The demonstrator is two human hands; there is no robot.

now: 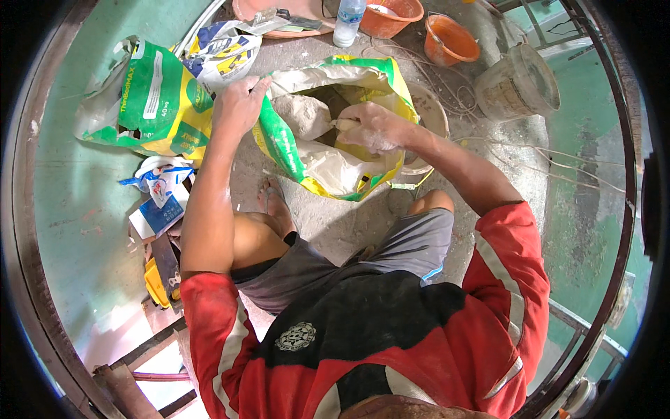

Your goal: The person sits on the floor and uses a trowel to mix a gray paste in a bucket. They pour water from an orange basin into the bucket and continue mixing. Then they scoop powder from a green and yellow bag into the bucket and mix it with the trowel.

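My left hand (241,105) grips the upper left rim of an open green, yellow and white sack (283,143), fingers wrapped over the edge. Inside the sack's mouth, my right hand (377,128) is closed around the narrow end of a rounded, powder-coated thing (301,117). Pale dust covers it, so I cannot tell whether it is a heaped scoop or a small bag. White powder dusts my right fingers. The sack's bottom is in shadow.
Another green and yellow sack (157,98) leans at the left, beside a white and blue bag (223,54). A round bucket (434,115) stands behind the open sack. Farther off are orange buckets (453,42), a dusty pail (516,84), a water bottle (347,24) and loose cord (457,98).
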